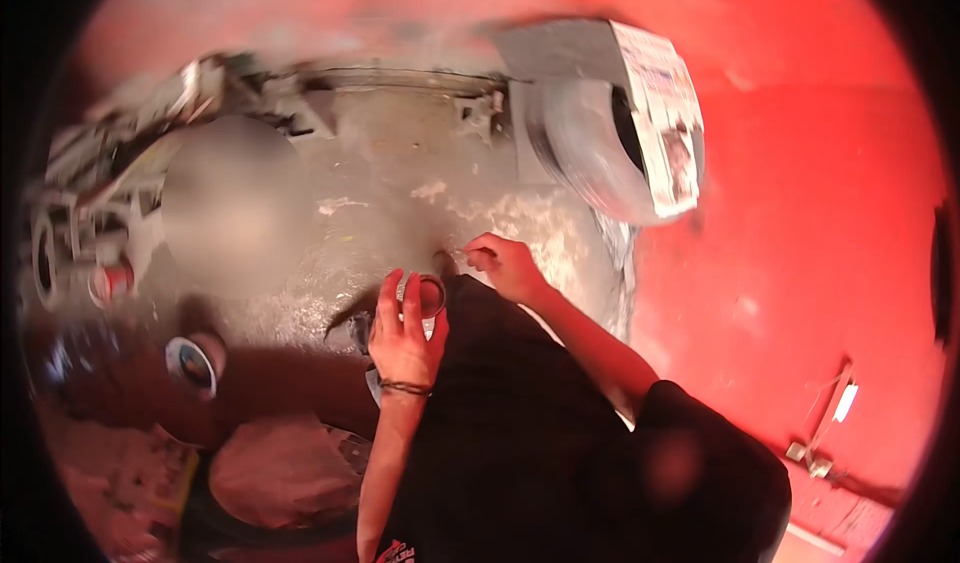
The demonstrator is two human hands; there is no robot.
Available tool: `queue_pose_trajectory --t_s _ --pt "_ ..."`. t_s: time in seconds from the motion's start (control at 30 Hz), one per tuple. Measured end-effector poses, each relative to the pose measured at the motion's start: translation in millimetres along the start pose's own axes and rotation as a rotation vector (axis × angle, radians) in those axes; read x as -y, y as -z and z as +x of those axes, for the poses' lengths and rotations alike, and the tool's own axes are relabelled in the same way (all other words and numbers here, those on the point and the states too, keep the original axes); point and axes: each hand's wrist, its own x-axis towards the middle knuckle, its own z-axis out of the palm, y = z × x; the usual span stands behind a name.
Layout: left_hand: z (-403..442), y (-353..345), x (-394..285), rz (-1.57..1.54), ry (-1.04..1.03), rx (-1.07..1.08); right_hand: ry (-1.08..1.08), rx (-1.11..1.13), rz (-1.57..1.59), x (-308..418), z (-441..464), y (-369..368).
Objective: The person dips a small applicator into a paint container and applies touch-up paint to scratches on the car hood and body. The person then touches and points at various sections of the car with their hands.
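My left hand point(403, 348), with a dark band at its wrist, is wrapped round a small round tin point(432, 298). The tin's open top faces me and looks dark reddish inside; what it contains I cannot make out. To the right of the tin and apart from it is my right hand point(508, 268). Its fingers are curled together in a pinch, and whatever may be between them is too small to tell. Both hands are in front of my black shirt point(520, 413), above the grey floor point(370, 163).
A grey tyre-like ring point(590, 148) stands at the upper right, partly behind a newsprint-covered panel point(665, 113). A white-rimmed container point(192, 365) and a red-labelled can point(112, 281) are at left. Clutter lines the far left edge. The red wall point(790, 233) rises at right.
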Motion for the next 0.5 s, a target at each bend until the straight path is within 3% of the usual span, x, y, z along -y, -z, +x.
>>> queue_pose_trajectory --t_s 0.1,0.3,0.37,0.5 --pt "34 -52 -46 -0.058 -0.094 0.117 -0.287 -0.124 0.197 -67 -30 66" --pt "95 -150 -126 -0.165 -0.371 0.304 -0.476 -0.520 0.555 -151 -94 169" --pt "112 -178 -153 -0.207 -0.469 0.348 -0.347 -0.649 0.677 -185 -112 195" --pt "140 -242 -205 -0.257 -0.645 0.482 -0.460 -0.910 0.618 -207 -114 253"
